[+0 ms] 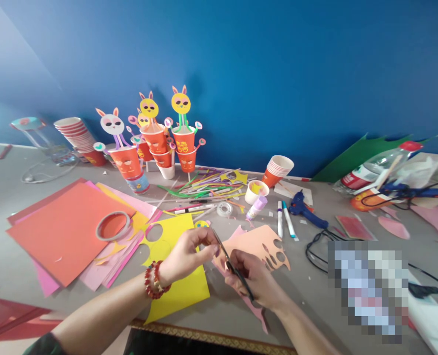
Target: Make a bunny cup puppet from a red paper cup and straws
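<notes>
My right hand [256,281] grips black scissors [231,264] whose blades point up and to the left. My left hand [189,254], with a red bead bracelet on its wrist, pinches a small piece of paper at the scissor tips; the piece is too small to name. Both hands hover over a yellow sheet [174,291] with round holes cut in it. Beside them lies a peach sheet [263,244] with cut-out holes along its edge.
Stacked orange, pink and yellow sheets [67,231] with a tape ring [112,226] lie left. Red paper cups carrying bunny faces on sticks [156,140] stand at the back. Straws, markers [283,219], a glue stick [256,207], a blue glue gun [304,209], cables and a bottle [374,172] fill the right.
</notes>
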A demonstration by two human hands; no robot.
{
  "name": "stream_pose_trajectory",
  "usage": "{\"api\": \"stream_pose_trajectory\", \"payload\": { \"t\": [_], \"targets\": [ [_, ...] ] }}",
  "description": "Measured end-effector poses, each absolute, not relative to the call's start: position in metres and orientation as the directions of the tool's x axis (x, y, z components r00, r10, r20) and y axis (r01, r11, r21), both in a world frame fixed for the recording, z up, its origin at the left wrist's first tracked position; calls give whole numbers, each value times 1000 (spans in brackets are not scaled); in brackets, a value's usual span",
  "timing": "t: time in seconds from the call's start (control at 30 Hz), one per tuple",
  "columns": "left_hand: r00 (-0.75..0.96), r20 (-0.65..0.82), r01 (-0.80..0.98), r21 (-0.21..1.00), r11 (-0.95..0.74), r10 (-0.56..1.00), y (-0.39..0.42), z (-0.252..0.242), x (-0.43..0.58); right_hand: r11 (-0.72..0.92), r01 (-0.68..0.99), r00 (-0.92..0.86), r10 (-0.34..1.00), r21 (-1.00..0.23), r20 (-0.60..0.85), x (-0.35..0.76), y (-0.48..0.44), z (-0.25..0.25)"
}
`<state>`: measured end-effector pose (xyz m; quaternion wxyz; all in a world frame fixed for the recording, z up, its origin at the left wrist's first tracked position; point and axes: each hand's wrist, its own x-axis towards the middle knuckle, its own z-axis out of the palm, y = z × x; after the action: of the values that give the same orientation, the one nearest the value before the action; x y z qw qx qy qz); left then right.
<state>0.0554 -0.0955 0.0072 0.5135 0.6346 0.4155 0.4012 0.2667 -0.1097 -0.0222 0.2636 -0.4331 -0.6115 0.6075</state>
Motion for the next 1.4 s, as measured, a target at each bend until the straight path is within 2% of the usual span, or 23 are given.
{"api": "stream_pose_trajectory", "payload": {
  "t": [0.13,0.3,0.47,0.87,0.97,1.07,1.13,1.2,1.4],
  "targets": [
    [336,67,85,991,-101,940,-95,6,55,-160,193,-433,872,-968,-230,264,-109,-22],
    [352,-1,47,999,-16,936,-98,0,59,10,221,-312,948,-975,-61,269,-101,-18],
    [407,-52,-32,997,71,912,-102,-8,66,158,381,-254,965,-911,61,275,-100,-14],
    [435,-90,25,996,88,896,-107,-24,73,259,525,-193,964,-811,182,276,-101,-14],
    [443,-81,16,996,83,893,-108,-28,74,299,604,-203,954,-739,220,281,-106,-9],
    [448,-92,22,995,92,889,-109,-31,74,331,732,-202,940,-596,273,299,-112,-7],
    [455,-97,27,995,95,885,-109,-32,73,244,840,-119,954,-485,274,322,-110,-5],
    [462,-100,37,995,94,881,-109,-32,73,23,934,46,982,-357,185,351,-102,-3],
    [455,-78,37,997,68,887,-106,-28,72,-245,954,271,951,-171,151,445,-36,11]
  ]
}}
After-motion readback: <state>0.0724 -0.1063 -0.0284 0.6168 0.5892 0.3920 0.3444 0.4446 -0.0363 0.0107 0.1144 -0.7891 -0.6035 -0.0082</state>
